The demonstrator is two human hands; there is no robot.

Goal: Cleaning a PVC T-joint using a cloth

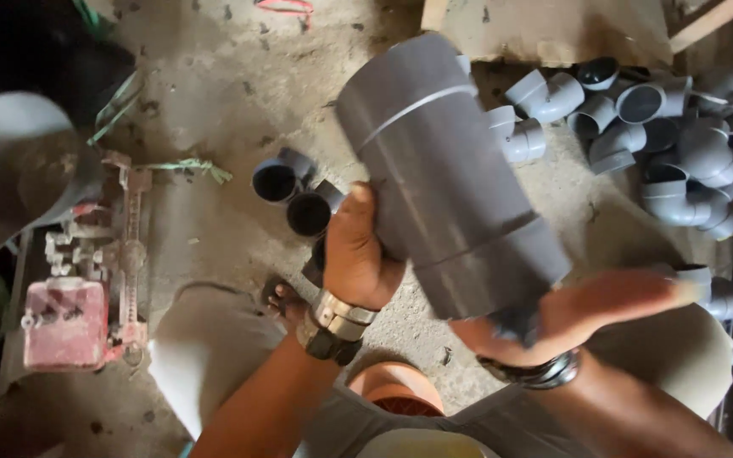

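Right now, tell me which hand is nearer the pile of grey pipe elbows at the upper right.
Right. The right hand sits under the big grey pipe coupling's lower end, just below the pile of grey pipe elbows. The left hand grips the coupling's far side, farther from the pile.

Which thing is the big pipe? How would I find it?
Start at the concrete floor and find the person's two hands in the middle. The left hand grips its side and the right hand cups its lower end. The big grey pipe is far wider and longer than the small grey elbow fittings piled beside it.
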